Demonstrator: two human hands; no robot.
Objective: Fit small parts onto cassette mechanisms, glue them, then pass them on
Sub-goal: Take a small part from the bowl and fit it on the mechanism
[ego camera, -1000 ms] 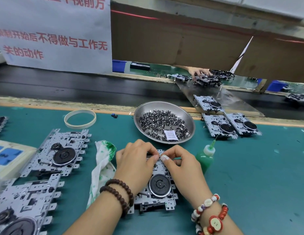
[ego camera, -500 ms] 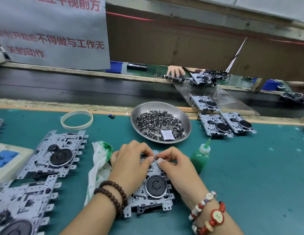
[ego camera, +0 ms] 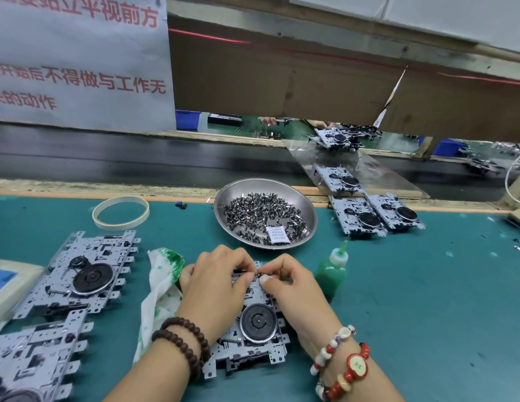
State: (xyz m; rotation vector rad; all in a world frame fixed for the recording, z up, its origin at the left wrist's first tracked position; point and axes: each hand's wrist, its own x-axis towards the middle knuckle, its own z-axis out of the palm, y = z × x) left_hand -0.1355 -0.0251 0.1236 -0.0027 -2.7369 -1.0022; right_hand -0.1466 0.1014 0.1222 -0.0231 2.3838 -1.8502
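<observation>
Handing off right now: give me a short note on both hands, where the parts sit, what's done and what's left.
Left hand and right hand: both pinch a small part at the top edge of the mechanism on the mat.
Parts dish sits behind it, glue bottle to its right.
Done: apparently the three mechanisms far right.
Left: seat this part, glue, pass on; two more mechanisms wait on the left.

teal green work mat [ego camera: 427, 300] fills lower frame | black conveyor belt [ego camera: 122, 161] crosses mid-frame | brown cardboard partition [ego camera: 282, 79] upper centre | white paper notice with red characters [ego camera: 79, 59] upper left
</observation>
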